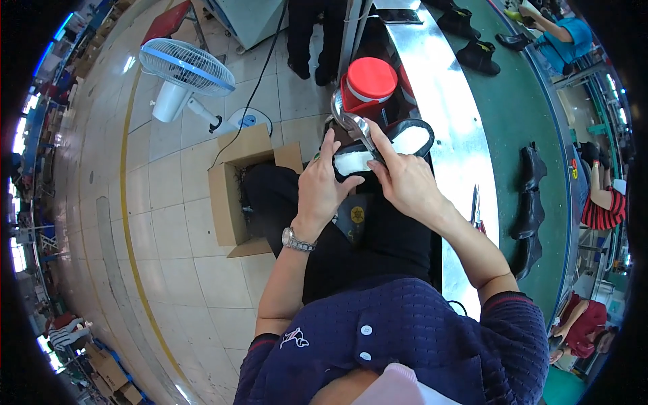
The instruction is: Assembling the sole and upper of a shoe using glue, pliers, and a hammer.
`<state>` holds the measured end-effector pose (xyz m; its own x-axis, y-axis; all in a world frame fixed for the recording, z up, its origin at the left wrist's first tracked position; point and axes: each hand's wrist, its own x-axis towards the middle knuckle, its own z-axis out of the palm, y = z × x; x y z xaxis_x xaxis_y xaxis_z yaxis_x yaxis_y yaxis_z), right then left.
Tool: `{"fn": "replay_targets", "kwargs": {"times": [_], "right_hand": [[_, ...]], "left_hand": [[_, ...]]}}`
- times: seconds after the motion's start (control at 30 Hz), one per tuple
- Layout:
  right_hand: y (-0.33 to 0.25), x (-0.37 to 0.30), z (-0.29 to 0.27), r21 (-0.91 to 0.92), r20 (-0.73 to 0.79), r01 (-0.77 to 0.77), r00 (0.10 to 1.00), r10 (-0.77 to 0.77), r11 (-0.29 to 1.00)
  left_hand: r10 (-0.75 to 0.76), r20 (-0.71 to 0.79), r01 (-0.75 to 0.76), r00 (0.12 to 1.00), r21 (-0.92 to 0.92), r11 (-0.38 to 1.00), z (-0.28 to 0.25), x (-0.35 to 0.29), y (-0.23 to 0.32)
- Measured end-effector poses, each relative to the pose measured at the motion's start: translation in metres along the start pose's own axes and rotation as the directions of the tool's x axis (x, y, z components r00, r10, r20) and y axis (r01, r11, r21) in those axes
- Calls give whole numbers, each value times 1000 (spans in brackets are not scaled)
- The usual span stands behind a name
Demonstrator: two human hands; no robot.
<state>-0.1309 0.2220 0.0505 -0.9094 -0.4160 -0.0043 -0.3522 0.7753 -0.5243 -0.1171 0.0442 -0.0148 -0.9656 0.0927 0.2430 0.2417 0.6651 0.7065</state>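
Note:
Above my lap, a dark shoe (352, 163) with a white insole sits between my hands. My left hand (320, 184) grips it from the left, fingers along its far side and thumb at its near edge. Closed around a shiny, curved metal tool like pincers (349, 122) is my right hand (407, 181), its thumb by the white insole. The tool's head lies over the far end of the shoe; whether it bites the shoe I cannot tell. A second dark shoe with a white insole (410, 140) lies just beyond my right hand, by the bench edge.
A shiny metal bench (462, 128) runs along my right, with a thin tool (476, 209) and a phone (399, 16) on it. Beyond is a green conveyor (516, 125) carrying dark shoes. A red-lidded container (372, 79) stands ahead; an open carton (229, 196) and fan (182, 74) are left.

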Motion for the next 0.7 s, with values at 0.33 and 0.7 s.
{"fn": "replay_targets", "kwargs": {"times": [0.33,0.7], "right_hand": [[30,26,-28,-181,-51,-29,999,20,983],[-15,-49,-37,235,155,-53,988,16,970]], "left_hand": [[-52,88,62,995,-111,992,-6,1,0],[-271,319,402,908,-484,778,-9,-110,5]]}}
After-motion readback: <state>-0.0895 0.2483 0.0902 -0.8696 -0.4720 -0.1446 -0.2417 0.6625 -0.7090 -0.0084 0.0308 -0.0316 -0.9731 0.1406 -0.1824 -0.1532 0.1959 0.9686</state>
